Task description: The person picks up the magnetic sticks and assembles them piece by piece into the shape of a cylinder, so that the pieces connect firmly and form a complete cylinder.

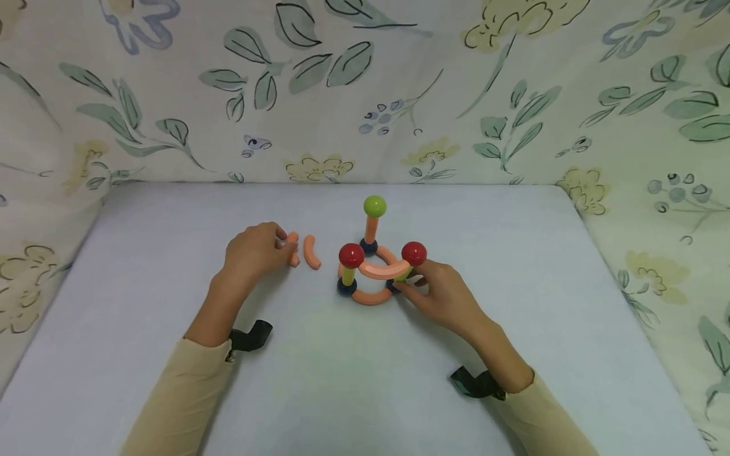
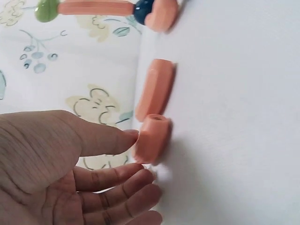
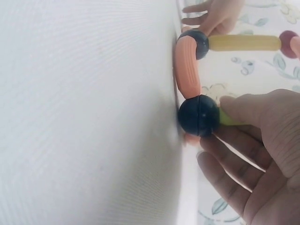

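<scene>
A toy frame of dark blue balls, orange curved sticks and straight sticks stands on the table, topped by red balls (image 1: 351, 255) and a green ball (image 1: 374, 206). My right hand (image 1: 441, 294) pinches a yellow-green stick (image 3: 227, 118) between thumb and fingers, just above a dark blue ball (image 3: 199, 116). An orange curved stick (image 1: 383, 271) spans the two red balls. To the left, my left hand (image 1: 256, 253) is at a loose orange curved stick (image 2: 152, 139), thumb tip at its side and fingers loosely bent by its end. A second loose curved stick (image 1: 311, 252) lies beside it.
The white table (image 1: 342, 392) has its far edge against a floral cloth (image 1: 399, 76) hanging behind. A dark strap piece (image 1: 251, 335) sits at the left wrist and another dark piece (image 1: 478, 383) at the right.
</scene>
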### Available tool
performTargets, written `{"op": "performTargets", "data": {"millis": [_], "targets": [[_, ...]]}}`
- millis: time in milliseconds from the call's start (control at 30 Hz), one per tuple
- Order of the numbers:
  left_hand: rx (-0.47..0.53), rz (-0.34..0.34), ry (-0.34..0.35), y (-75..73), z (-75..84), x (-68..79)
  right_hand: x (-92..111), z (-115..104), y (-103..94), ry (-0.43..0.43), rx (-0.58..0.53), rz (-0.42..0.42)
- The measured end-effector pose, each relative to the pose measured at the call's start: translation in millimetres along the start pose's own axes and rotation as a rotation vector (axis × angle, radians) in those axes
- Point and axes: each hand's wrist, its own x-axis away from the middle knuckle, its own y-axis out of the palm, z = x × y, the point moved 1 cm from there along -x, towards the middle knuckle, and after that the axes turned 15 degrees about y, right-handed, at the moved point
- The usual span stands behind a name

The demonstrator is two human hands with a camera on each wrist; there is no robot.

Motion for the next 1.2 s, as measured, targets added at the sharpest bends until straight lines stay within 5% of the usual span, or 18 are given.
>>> {"op": "performTargets", "data": {"millis": [500,700,967,1200], "targets": [[0.012,0.144,-0.002,-1.9,-0.9,2.7,0,0,-1.1,-0.007,-0.004,0.015],[0.143,0.144,0.027,-11.9,-9.1,3.7,0,0,-1.3,-0.011,-0.013,0.01],[0.398,0.035,0.048,-22.7,-8.8,2.9,3,-1,0.6,0.001,-0.017,0.01],[0.545,0.049,0.117,-22.0,-7.1,4.0,2,-2,-0.1,-0.027,-0.012,0.017]]}}
